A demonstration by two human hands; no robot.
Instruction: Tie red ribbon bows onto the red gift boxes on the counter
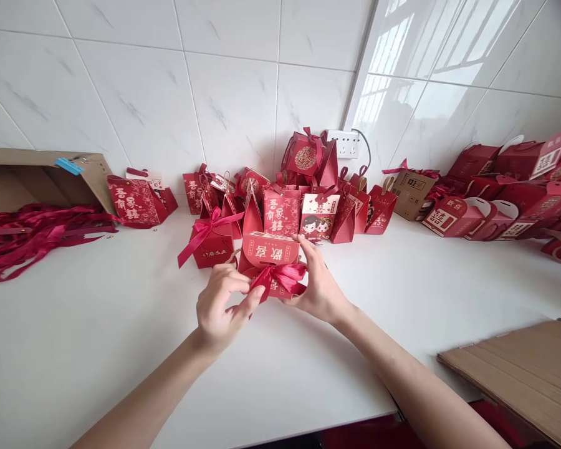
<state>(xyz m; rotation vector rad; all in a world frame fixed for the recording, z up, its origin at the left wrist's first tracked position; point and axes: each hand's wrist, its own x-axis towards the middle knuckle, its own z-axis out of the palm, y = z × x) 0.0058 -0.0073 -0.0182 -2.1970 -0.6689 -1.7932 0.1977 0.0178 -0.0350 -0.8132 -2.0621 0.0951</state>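
Observation:
A small red gift box with white characters stands on the white counter in front of me. A red satin ribbon bow sits on its near face. My left hand pinches the bow's left loop and tail between thumb and fingers. My right hand grips the bow's right loop, fingers curled round the box's right side. Just to the left stands another red box tied with a bow.
A heap of red gift boxes fills the back by the wall socket. More boxes lie at the right. An open carton with loose red ribbons is at the left. Flat cardboard lies near right.

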